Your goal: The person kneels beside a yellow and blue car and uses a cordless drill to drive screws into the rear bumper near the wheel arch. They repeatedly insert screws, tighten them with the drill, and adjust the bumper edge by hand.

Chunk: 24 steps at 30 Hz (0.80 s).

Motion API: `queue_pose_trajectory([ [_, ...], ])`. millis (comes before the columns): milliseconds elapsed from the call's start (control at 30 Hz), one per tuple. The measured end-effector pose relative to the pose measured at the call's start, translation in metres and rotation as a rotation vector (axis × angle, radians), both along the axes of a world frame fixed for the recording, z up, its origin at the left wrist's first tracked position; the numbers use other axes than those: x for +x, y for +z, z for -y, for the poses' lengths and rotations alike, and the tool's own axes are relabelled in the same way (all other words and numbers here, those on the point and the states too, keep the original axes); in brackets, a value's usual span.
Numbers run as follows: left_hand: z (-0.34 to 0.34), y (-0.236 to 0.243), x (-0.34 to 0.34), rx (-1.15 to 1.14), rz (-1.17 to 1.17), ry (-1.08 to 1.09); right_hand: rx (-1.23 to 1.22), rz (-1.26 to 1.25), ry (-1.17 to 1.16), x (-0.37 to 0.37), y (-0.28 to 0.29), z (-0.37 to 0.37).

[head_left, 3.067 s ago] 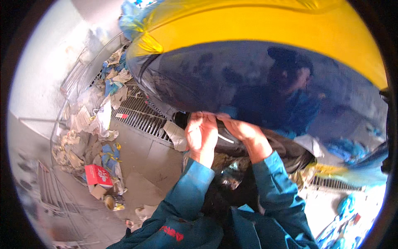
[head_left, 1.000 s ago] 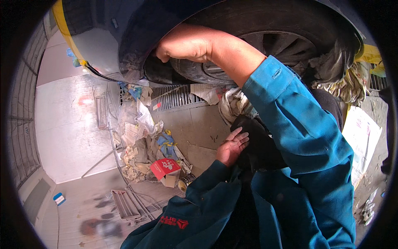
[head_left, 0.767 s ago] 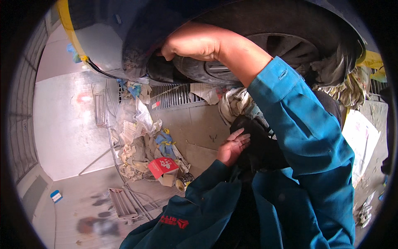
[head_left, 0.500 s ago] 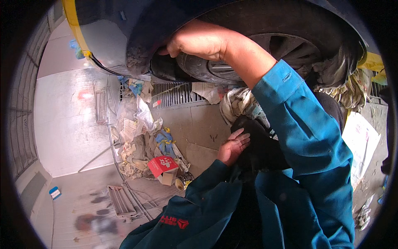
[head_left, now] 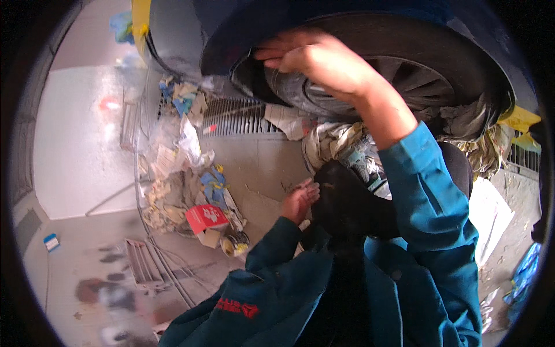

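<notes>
My right hand (head_left: 324, 61) reaches up in front of a car wheel (head_left: 404, 87). Its fingers are stretched toward the front edge of the dark wheel arch (head_left: 231, 61), slightly blurred, and nothing shows in them. Whether the fingertips touch the arch, I cannot tell. My left hand (head_left: 299, 200) hangs low beside my dark-trousered knee (head_left: 347, 194), fingers extended and holding nothing. A dark blue car body (head_left: 179, 29) surrounds the wheel, with yellow masking tape (head_left: 140, 26) along its panel edge at the left.
Crumpled paper and rags (head_left: 173, 199) lie in a heap on the floor at the left, with a red box (head_left: 206, 218) and a tape roll (head_left: 231, 246). Masking material (head_left: 341, 144) bunches under the wheel. A floor grating (head_left: 234, 115) runs beneath the car. White paper (head_left: 488, 217) lies right.
My right hand has moved slightly right and down from the arch edge, and its fingers have straightened. The view has shifted; my left hand stays beside the knee.
</notes>
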State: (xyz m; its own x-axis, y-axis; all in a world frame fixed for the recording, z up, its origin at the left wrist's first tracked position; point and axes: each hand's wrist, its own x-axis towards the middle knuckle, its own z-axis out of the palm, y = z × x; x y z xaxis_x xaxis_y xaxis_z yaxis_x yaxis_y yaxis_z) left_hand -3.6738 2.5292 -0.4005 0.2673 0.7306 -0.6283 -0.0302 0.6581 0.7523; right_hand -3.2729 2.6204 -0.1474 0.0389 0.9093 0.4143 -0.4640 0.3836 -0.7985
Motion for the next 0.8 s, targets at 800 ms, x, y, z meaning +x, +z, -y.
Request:
queue_pose_trajectory([
  [800, -0.069, -0.195, -0.169, 0.517, -1.271, -0.084, -0.716, 1.629, -0.131, -0.092, -0.377, 0.141],
])
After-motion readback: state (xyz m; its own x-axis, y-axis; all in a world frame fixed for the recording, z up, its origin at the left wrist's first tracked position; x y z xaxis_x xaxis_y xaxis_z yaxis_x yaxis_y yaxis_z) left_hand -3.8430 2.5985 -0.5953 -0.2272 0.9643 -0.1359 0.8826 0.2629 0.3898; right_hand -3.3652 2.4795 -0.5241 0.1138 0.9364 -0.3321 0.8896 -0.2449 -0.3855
